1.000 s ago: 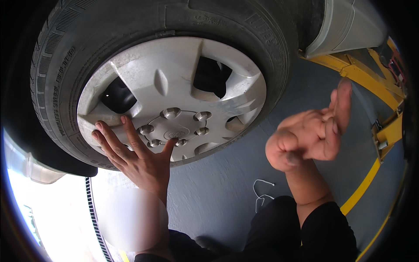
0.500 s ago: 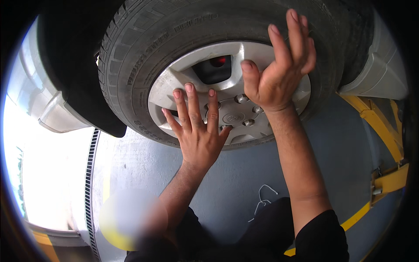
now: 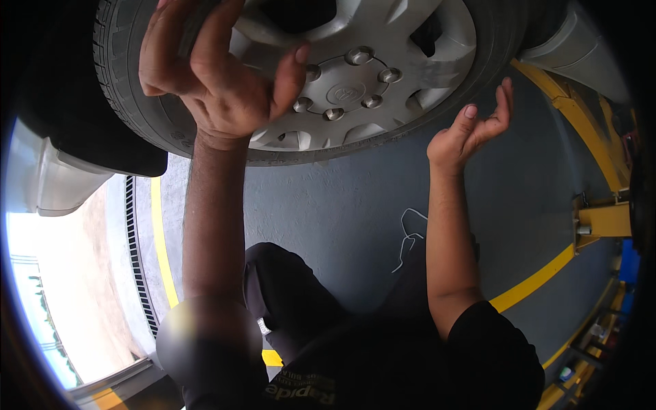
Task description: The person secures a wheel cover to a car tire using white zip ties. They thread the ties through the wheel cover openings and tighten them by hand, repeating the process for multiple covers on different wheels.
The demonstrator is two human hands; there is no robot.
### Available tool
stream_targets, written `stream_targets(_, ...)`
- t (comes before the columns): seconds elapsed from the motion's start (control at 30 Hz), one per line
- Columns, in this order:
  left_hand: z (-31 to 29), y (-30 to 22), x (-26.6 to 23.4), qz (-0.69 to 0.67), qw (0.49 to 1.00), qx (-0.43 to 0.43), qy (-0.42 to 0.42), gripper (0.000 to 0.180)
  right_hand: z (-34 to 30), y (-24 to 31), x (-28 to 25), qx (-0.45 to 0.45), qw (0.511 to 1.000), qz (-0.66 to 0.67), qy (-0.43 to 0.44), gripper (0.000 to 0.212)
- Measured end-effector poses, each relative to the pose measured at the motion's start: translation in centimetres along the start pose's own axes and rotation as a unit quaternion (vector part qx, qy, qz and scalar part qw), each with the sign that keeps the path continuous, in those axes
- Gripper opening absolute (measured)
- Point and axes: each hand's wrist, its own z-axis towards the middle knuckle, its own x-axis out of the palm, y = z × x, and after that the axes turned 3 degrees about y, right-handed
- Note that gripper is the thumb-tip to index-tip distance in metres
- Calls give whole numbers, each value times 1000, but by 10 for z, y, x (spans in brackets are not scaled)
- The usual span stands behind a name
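Note:
A raised car wheel fills the top of the view: a black tyre (image 3: 154, 119) around a silver rim (image 3: 437, 68), with several lug nuts around its round centre cap (image 3: 345, 93). My left hand (image 3: 222, 82) is at the wheel's left side, overlapping tyre and rim. Its fingers are bent but apart, the thumb standing off over the rim, and nothing shows in its grasp. Whether it presses on the rubber cannot be made out. My right hand (image 3: 471, 130) is open by the lower right edge of the tyre, palm turned up and fingers stretched, holding nothing.
Pale car body panels (image 3: 68, 181) (image 3: 581, 55) flank the wheel. A yellow lift arm (image 3: 577, 123) stands at the right. On the grey floor (image 3: 321, 212) lie a bent white wire-like piece (image 3: 408, 236) and, further left, a slotted drain strip (image 3: 134, 246). Yellow lines (image 3: 536, 280) cross the floor.
My hands have moved apart: the left from the rim to the wheel's left side, the right from the upper right down beside its lower edge. The wheel now appears higher in view.

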Motion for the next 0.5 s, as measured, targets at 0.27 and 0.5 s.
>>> stream_targets(0.27, -89, -56, -75, 22, 986, -76, 146, 49, -17, -55, 52, -32, 992, -115, -31, 64)
stream_targets(0.5, -147, -26, -27, 101, 987, -23, 126, 52, -109, -59, 39, 170, 983, -10, -64, 66)
